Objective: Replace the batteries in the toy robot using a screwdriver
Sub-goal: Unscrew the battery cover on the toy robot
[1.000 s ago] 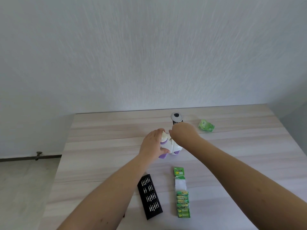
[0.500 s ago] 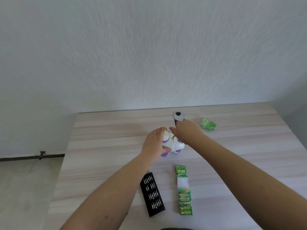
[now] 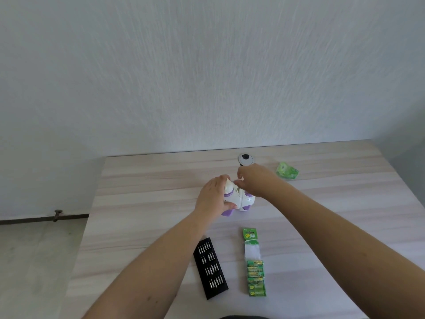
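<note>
Fingers of our left hand [image 3: 212, 196] curl round the left side of the toy robot [image 3: 239, 200], thumb pressed on its white body, so we grip it on the wooden table [image 3: 142, 203]. Just right of those fingers our right hand [image 3: 257, 184] comes over the toy's top, fingertips bunched together at its upper edge; whether they pinch anything there we cannot tell. The toy sits between both sets of fingers, white with purple parts. Nearer to us than the fingers, a black bit tray [image 3: 210, 268] lies left and a green battery strip [image 3: 254, 263] right. Beyond the right fingers stands a round black and white object [image 3: 246, 159]; further right lies a crumpled green wrapper [image 3: 288, 170]
</note>
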`<state>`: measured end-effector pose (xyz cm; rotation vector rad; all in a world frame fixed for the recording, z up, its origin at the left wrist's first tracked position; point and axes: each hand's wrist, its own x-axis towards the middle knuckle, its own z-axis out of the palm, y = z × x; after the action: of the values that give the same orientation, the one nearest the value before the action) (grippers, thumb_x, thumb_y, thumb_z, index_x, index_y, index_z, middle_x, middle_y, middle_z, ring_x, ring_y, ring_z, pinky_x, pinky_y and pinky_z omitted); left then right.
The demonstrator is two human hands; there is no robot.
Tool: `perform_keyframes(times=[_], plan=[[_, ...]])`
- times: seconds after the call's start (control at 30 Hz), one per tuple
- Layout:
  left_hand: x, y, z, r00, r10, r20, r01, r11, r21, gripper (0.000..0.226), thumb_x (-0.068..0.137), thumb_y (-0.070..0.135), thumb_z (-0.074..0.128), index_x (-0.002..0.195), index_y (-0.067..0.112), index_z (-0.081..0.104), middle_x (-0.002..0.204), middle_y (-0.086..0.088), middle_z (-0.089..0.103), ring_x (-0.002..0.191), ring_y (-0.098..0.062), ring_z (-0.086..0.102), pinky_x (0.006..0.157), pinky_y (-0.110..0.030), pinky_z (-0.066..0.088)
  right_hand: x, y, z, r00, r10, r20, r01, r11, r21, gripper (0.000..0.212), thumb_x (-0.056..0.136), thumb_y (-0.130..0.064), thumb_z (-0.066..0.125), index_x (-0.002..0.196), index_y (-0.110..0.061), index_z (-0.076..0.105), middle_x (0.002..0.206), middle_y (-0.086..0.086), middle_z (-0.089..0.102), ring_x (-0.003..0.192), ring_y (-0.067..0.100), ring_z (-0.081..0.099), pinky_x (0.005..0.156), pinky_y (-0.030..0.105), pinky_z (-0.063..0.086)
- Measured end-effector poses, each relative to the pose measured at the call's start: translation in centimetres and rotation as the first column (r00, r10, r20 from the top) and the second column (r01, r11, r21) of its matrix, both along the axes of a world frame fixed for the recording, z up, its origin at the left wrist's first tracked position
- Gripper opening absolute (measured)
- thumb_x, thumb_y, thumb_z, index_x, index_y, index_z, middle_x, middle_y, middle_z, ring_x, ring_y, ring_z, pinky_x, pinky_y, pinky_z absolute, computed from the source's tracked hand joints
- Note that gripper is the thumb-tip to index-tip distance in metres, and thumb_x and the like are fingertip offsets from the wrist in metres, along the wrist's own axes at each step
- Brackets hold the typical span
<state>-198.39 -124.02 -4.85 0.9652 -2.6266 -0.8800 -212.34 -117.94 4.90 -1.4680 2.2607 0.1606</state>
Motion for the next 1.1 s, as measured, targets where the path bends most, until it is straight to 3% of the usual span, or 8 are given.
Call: perform_keyframes(times=[0.07,0.17,0.33,0.4,0.47,0.57,0.77,1.1], plan=[[0.0,0.0,0.0,1.000,-0.004,-0.002,0.004,1.000,-0.005,0.075,0.059,0.033,0.087,0.120,0.017,0.047,0.114,0.001,0.057,0.104,-0.020,0.052,0.087,-0.029,0.040,0.1,-0.1,-0.1,0.999,0.015,-0.051,-0.012,0.999,0.051,0.025,0.095,-0.029,0.049,0.097,-0.007,0.060,0.085,0.007,0.061,0.077,0.024,0.054,0.062,0.031,0.040],[0.1,0.0,0.0,1.000,-0.009,0.000,0.009,1.000,-0.009,0.076,0.059,0.033,0.087,0.121,0.016,0.047,0.114,0.000,0.057,0.105,-0.021,0.052,0.088,-0.029,0.039,0.2,-0.3,-0.3,0.997,0.039,-0.060,-0.036,0.998,0.048,0.017,0.093,-0.015,0.048,0.097,-0.005,0.061,0.096,0.009,0.067,0.077,0.023,0.053,0.059,0.029,0.037],[0.1,0.0,-0.1,1.000,0.000,-0.003,0.000,1.000,-0.010,0.077,0.059,0.033,0.087,0.122,0.016,0.047,0.114,0.000,0.056,0.105,-0.020,0.052,0.087,-0.027,0.038,0.2,0.4,0.0,0.995,0.101,-0.010,-0.101,0.995,-0.006,0.040,0.088,-0.005,0.052,0.126,-0.017,0.054,0.119,0.004,0.059,0.109,0.022,0.056,0.079,0.029,0.044],[0.1,0.0,-0.1,1.000,-0.003,-0.008,0.003,1.000,-0.016,0.077,0.059,0.033,0.087,0.122,0.016,0.048,0.113,0.000,0.057,0.105,-0.020,0.052,0.086,-0.026,0.037,0.0,0.4,-0.1,0.996,0.092,-0.016,-0.092,0.996,-0.009,0.039,0.087,-0.011,0.056,0.126,-0.016,0.054,0.117,0.004,0.060,0.107,0.022,0.057,0.079,0.030,0.045],[0.1,0.0,-0.1,1.000,-0.004,-0.012,0.004,1.000,-0.017,0.076,0.059,0.033,0.087,0.121,0.016,0.048,0.112,0.000,0.057,0.103,-0.020,0.052,0.085,-0.026,0.037,0.0,0.3,-0.4,0.997,0.058,-0.047,-0.058,0.998,-0.006,0.027,0.093,-0.026,0.053,0.112,-0.010,0.061,0.104,0.007,0.067,0.092,0.023,0.059,0.072,0.031,0.046],[0.1,0.0,-0.1,1.000,-0.001,-0.007,0.001,1.000,-0.015,0.076,0.059,0.033,0.087,0.121,0.017,0.047,0.112,0.000,0.056,0.103,-0.020,0.052,0.083,-0.026,0.037,0.2,0.1,-0.4,0.998,0.043,-0.056,-0.042,0.999,0.005,0.038,0.099,-0.032,0.042,0.095,-0.003,0.065,0.091,0.011,0.070,0.076,0.023,0.058,0.063,0.028,0.042],[0.0,-0.1,-0.1,1.000,0.002,0.000,-0.002,1.000,0.002,0.075,0.060,0.033,0.086,0.122,0.017,0.047,0.114,0.001,0.056,0.104,-0.020,0.051,0.082,-0.024,0.034,0.3,0.5,-0.2,0.998,0.061,-0.025,-0.062,0.996,-0.062,0.025,0.093,-0.016,0.047,0.109,-0.019,0.065,0.108,0.002,0.066,0.101,0.020,0.059,0.073,0.027,0.044],[0.0,-0.1,-0.1,1.000,0.000,0.001,0.000,1.000,-0.002,0.075,0.059,0.034,0.086,0.121,0.018,0.046,0.112,0.001,0.055,0.102,-0.020,0.051,0.084,-0.027,0.038,0.0,0.9,-0.5,0.997,0.065,-0.049,-0.070,0.993,-0.096,0.030,0.090,-0.009,0.048,0.111,-0.021,0.063,0.113,0.001,0.063,0.103,0.020,0.058,0.070,0.027,0.039]])
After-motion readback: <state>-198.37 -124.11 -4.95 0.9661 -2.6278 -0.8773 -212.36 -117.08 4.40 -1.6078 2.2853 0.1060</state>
